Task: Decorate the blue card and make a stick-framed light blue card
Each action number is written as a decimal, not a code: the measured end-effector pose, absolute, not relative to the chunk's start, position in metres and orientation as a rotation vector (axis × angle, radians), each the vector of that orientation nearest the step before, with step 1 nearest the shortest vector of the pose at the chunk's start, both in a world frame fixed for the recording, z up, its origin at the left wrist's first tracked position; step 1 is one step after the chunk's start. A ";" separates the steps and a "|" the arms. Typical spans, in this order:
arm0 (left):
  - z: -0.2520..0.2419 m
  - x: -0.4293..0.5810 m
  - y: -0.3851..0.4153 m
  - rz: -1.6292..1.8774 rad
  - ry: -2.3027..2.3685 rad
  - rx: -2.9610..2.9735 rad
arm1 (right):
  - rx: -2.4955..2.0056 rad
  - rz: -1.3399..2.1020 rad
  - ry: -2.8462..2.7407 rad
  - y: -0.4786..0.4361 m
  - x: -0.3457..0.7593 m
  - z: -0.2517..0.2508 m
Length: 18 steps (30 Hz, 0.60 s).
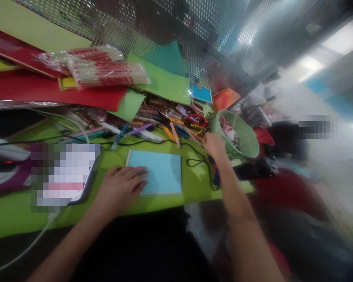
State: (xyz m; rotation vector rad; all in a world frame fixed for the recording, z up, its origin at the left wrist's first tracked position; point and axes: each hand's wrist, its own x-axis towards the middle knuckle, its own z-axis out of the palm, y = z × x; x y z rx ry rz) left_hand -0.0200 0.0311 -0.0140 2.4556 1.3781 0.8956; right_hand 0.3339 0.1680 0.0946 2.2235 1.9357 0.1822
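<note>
A light blue rectangular sheet or pad (161, 172) lies on the green table (195, 192). My left hand (125, 186) rests on its left edge, fingers slightly bent and spread, gripping nothing. Out to the right, my right hand (214, 145) reaches to the left side of a green basket (249, 137) with pink scraps in it. Its fingers are bent at the end of a red and white pen-like stick (196, 136); whether they hold it is too blurred to tell. Scissors with red handles (195, 118) lie just beyond among pens and sticks.
A lit phone (69, 172) with a white cable lies at the left. Pens, a black cord (190, 147), red and green sheets (164, 84) and plastic-wrapped bundles (105, 72) stretch along the back, before a perforated metal panel (135, 23). At the far right, a dark shape is blurred.
</note>
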 end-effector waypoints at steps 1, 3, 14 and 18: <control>-0.014 -0.020 0.031 0.898 1.380 2.447 | 2.233 0.200 1.943 0.166 0.335 0.098; -0.015 -0.020 0.032 0.899 1.377 2.450 | 2.252 0.226 1.961 0.162 0.337 0.103; -0.006 -0.024 0.031 0.840 1.390 2.566 | 2.233 -0.022 2.168 0.148 0.346 0.130; -0.007 -0.024 0.031 0.858 1.394 2.576 | 2.237 -0.081 2.183 0.137 0.349 0.134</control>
